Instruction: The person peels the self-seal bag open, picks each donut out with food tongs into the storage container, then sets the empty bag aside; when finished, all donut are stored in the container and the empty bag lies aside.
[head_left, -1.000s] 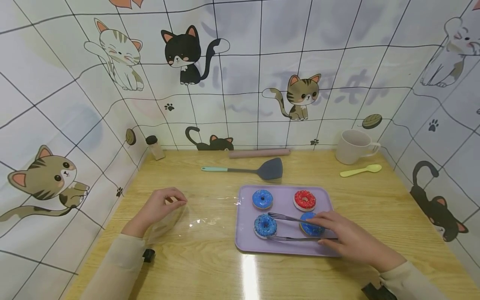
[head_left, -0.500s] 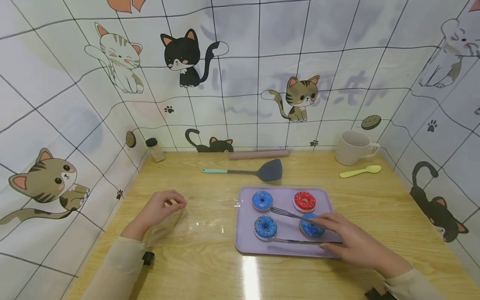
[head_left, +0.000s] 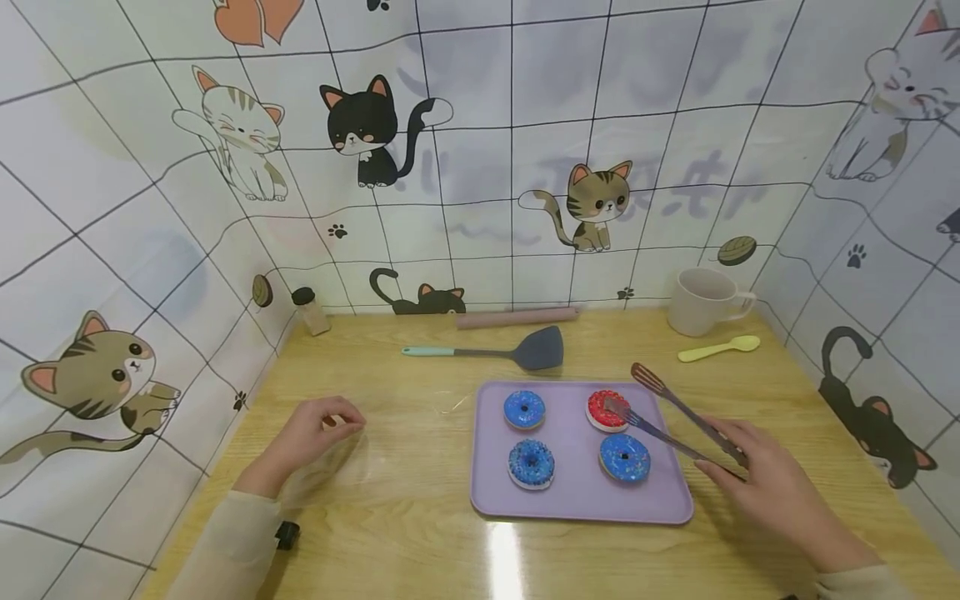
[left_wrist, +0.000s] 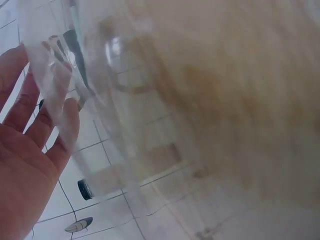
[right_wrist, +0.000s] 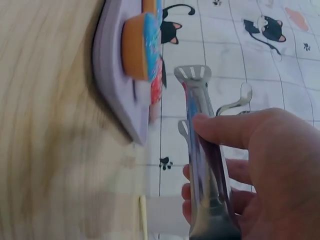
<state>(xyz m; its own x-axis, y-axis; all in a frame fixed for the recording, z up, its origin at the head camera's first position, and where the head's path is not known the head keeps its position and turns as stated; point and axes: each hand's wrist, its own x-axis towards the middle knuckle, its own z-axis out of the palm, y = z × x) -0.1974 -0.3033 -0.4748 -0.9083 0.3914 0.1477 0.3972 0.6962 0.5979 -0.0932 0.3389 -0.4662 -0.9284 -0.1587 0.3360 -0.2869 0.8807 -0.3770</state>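
At the lower right of the head view the right hand (head_left: pixel 772 487) grips a pair of metal tongs (head_left: pixel 671 417) by the handle end, fingers and thumb curled round both arms, as the right wrist view (right_wrist: pixel 205 165) also shows. The tongs slant up and to the left with their two tips spread apart: one tip lies over the red doughnut (head_left: pixel 607 410), the other hangs over the wooden table (head_left: pixel 390 533) just beyond the top right corner of the purple tray (head_left: pixel 577 504); nothing is held between them. The tray sits right of centre and bears four doughnuts, the red one at its upper right, a blue one (head_left: pixel 524 408) at upper left, a dark blue one (head_left: pixel 531 461) at lower left and another blue one (head_left: pixel 625 457) at lower right. At the lower left the left hand (head_left: pixel 307 433) rests on the table with fingers bent, pinching a clear plastic bag (head_left: pixel 330 467) that lies flat beside it; the left wrist view shows the film (left_wrist: pixel 125 115) against the fingers (left_wrist: pixel 40 120).
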